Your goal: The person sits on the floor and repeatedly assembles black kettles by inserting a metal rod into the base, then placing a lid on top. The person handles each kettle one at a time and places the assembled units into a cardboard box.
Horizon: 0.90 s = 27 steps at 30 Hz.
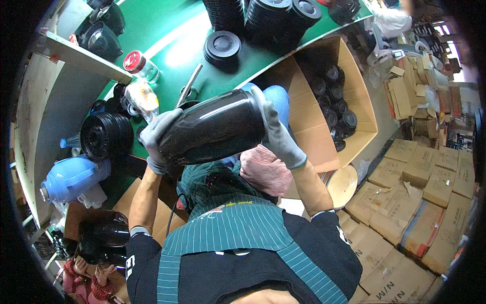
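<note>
A glossy black cylindrical vessel point(212, 126) lies sideways in front of my chest, above my lap. Grey-gloved, my left hand point(159, 139) is wrapped round its left end. My right hand point(276, 129), in a matching glove, presses against its right end, with the thumb side at the rim. Just beyond the vessel, a metal rod point(190, 85) slants up from the edge of the green table point(172, 48). Beneath the right end rests a folded pink cloth point(266, 169) on my lap. What lies under my left fingers is hidden.
Black round lids point(223, 46) stand stacked on the table, near a red-lidded jar point(143, 67). To the right, an open carton point(357, 81) holds several black parts. Closed cartons point(385, 207) cover the lower right. A blue jug point(73, 177) and another person's hands point(93, 271) are at left.
</note>
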{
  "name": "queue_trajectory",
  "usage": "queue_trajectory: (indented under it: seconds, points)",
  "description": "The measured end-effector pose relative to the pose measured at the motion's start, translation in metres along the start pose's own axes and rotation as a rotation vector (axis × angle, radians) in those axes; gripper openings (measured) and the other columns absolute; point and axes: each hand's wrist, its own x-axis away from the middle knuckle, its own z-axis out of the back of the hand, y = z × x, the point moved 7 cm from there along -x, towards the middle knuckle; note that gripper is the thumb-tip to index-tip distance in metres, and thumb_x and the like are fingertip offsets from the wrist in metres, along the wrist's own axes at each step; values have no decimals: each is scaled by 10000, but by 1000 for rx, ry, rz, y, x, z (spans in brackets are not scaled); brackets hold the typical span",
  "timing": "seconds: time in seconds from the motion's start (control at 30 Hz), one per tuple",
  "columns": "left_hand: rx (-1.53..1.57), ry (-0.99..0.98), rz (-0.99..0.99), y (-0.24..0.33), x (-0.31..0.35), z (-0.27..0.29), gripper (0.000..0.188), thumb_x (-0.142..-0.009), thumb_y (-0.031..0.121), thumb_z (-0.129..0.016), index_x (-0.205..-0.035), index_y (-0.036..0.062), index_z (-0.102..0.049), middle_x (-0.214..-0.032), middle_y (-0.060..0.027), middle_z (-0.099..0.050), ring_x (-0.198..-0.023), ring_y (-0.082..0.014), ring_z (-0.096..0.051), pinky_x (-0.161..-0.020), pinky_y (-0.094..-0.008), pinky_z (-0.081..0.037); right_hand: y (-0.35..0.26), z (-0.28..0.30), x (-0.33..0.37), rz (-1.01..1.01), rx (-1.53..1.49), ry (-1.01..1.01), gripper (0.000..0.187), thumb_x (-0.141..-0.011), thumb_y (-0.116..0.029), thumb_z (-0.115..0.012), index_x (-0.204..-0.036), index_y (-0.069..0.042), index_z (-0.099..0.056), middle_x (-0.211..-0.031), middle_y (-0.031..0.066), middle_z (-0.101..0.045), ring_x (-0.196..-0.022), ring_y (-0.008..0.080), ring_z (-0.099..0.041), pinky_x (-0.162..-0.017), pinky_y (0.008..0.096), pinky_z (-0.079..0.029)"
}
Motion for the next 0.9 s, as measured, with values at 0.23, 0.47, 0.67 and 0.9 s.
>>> queue_trajectory:
  seconds: [0.23,0.47,0.67,0.9]
  points:
    - [-37,42,-91,13,-4,-9,378,-859,147,-761,-1210,10,-791,-1112,-172,-798,-1042,-360,-784,-978,-425,-607,-1,2,9,70,296,97,690,-1199,-471,-297,-1630,56,-412,-1687,215,-440,-1582,287,-380,-1314,380,-250]
    - [505,-178,486,-37,16,-38,448,-866,186,-792,-1256,-32,-768,-1130,-112,-813,-1043,-162,-750,-955,-342,-584,-13,-10,33,368,515,203,893,-1136,-649,-297,-1570,116,-449,-1657,299,-449,-1571,408,-405,-1291,444,-296]
    - [714,-440,508,-102,70,-73,440,-954,123,-766,-1368,-11,-700,-1285,-98,-753,-1132,-168,-700,-1012,-343,-576,-27,-16,53,485,503,267,1096,-1002,-807,-490,-1574,127,-449,-1638,312,-454,-1528,448,-447,-1269,480,-325]
    - [1293,-704,733,-32,74,-113,686,-964,125,-807,-1580,51,-516,-1613,-116,-549,-1432,-254,-556,-1267,-463,-406,-92,-36,47,724,900,-71,1026,-768,-683,-817,-1519,-18,-602,-1619,320,-438,-1450,510,-503,-1213,525,-411]
